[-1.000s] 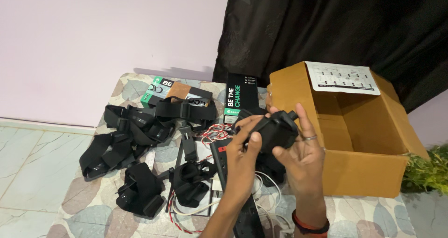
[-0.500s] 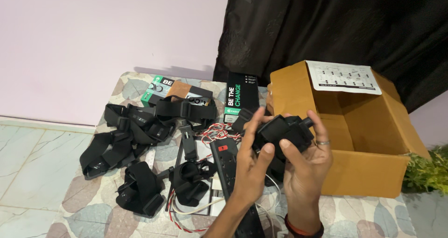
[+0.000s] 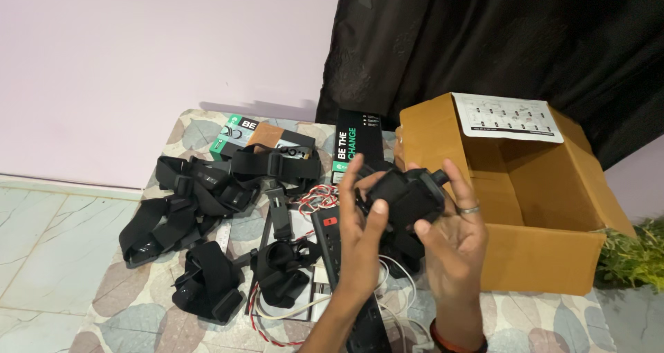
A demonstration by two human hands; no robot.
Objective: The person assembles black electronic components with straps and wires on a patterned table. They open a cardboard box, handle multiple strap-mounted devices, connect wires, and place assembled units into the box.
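Centre frame: left hand (image 3: pixel 360 218) and right hand (image 3: pixel 453 239) both clasped around a black padded device (image 3: pixel 408 197), held above the counter (image 3: pixel 553 318) beside the open cardboard box (image 3: pixel 546 256); inspection step, calling for steady two-handed turning

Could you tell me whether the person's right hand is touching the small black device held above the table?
Touching. The head view shows the right hand cupping the black device from below, fingers curled against its side.
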